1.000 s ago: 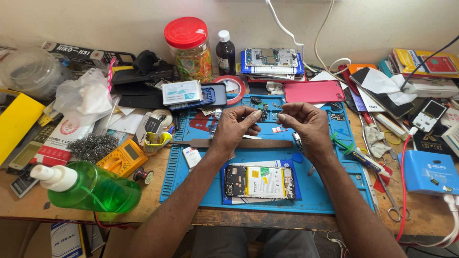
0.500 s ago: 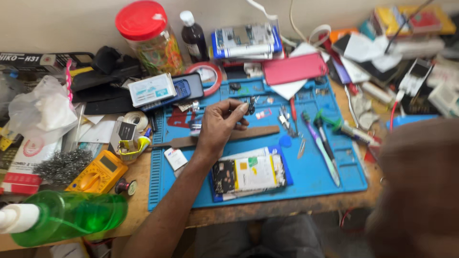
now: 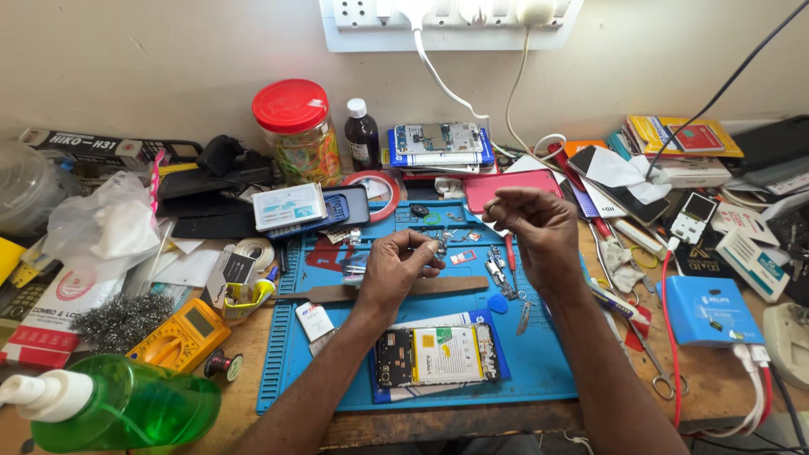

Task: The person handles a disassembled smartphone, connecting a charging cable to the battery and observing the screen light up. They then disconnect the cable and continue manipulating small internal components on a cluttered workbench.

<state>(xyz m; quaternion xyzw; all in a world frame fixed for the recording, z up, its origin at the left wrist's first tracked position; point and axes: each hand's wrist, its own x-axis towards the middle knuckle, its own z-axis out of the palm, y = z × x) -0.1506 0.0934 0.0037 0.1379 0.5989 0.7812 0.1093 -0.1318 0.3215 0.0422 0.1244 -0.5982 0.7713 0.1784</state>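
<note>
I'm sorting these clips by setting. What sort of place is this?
Most likely a phone repair bench: an opened phone lies on a blue work mat, a yellow multimeter sits beside it, and the left hand pinches a small part.

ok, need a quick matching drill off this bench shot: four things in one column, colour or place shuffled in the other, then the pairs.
Things:
1. jar lid
2. spray bottle
3. multimeter
4. opened phone

Colour or place:
A. yellow, left of the mat
B. on the blue mat, near edge
C. red, by the wall
D. green, lying at bottom left

Pairs: 1-C, 2-D, 3-A, 4-B
</note>
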